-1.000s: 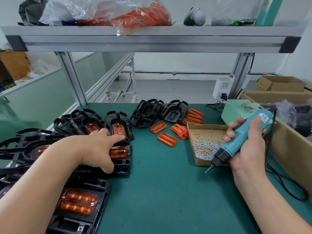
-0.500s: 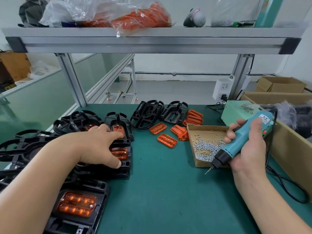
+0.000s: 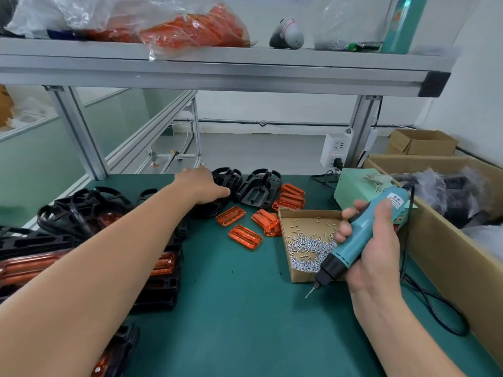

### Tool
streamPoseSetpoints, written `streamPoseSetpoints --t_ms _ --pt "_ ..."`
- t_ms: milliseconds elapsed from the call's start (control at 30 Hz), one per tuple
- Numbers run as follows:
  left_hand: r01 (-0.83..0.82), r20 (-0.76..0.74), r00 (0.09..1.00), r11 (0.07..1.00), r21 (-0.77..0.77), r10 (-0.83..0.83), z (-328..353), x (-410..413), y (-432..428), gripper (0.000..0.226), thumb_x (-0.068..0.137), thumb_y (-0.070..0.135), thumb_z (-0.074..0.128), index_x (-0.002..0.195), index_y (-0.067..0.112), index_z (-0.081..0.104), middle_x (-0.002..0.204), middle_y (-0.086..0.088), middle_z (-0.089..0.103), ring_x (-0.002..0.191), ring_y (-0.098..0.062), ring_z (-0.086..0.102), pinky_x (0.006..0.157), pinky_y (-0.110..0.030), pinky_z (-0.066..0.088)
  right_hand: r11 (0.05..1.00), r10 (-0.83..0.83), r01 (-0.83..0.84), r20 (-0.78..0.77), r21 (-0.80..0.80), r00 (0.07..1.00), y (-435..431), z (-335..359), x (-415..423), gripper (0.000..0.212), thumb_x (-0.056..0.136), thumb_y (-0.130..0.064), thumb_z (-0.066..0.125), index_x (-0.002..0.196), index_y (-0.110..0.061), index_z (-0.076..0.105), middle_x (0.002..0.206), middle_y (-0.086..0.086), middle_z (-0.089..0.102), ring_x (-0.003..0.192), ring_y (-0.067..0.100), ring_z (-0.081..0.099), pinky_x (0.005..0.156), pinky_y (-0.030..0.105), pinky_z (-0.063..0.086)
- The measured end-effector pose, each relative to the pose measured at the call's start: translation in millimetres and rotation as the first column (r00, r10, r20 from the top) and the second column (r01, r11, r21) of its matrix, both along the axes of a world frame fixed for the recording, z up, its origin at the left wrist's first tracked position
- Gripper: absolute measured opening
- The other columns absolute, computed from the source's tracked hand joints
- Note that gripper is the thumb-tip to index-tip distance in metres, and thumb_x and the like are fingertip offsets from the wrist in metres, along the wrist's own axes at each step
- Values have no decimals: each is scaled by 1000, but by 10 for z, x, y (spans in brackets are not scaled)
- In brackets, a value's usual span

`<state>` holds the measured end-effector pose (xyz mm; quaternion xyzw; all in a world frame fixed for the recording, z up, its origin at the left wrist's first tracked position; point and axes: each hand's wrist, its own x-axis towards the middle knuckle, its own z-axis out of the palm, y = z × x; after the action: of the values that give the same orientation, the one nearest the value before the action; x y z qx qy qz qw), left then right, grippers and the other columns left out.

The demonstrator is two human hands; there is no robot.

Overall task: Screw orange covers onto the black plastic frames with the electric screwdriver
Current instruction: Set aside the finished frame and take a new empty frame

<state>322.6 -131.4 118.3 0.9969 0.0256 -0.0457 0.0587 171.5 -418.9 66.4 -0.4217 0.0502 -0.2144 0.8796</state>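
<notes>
Gripped in right hand (image 3: 379, 257) beside screw box (image 3: 302, 277): electric screwdriver (image 3: 360, 236), slanted, bit down-left. Left of box, orange covers (image 3: 245, 237); left hand (image 3: 200, 186) on black frames (image 3: 258, 190), grip unclear.

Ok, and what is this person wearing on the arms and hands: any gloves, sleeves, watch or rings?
Nothing that shows. The left hand and the right hand are both ungloved, and no ring is visible on the fingers in view. The left forearm and the right forearm are bare right to the picture's edge: no sleeve, watch or wristband.
</notes>
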Motion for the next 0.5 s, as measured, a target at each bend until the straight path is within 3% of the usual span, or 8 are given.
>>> streamPoseSetpoints --t_ms 100,200,300,400,500 --pt "-61 -60 996 998 -15 60 -136 212 -21 94 84 84 57 139 8 58 146 -16 57 135 -38 50 110 -47 44 1000 -3 3 -3 11 1000 -24 -24 20 44 105 -58 54 111 -15 63 85 5 65 58 13 55 51 25 50" --pt "-90 -114 990 993 -82 80 -252 341 -2 99 82 84 60 143 7 55 146 -17 56 132 -37 54 107 -44 47 1000 5 -5 3 18 1000 -35 -38 42 43 105 -58 54 110 -15 63 85 5 65 57 13 54 50 25 50" --pt "-70 -106 993 993 -94 60 -319 402 -5 79 86 75 61 125 5 63 139 -20 56 129 -37 51 94 -37 44 1000 18 -18 10 23 1000 -32 -45 50 43 105 -57 55 110 -16 63 85 5 65 56 13 54 50 25 50" --pt "-102 -84 992 988 -120 92 -314 372 -23 61 81 67 64 96 9 63 138 -24 46 129 -38 45 85 -39 42 999 20 -21 12 28 1000 -41 -52 50 42 105 -57 55 108 -16 63 85 5 65 57 13 54 50 25 50" --pt "-105 -42 994 981 -160 99 -272 301 -22 55 78 63 68 89 9 65 127 -21 44 121 -38 48 80 -40 42 999 27 -27 9 29 1000 -36 -45 46 43 104 -58 56 108 -16 64 85 5 65 57 13 54 51 25 50"
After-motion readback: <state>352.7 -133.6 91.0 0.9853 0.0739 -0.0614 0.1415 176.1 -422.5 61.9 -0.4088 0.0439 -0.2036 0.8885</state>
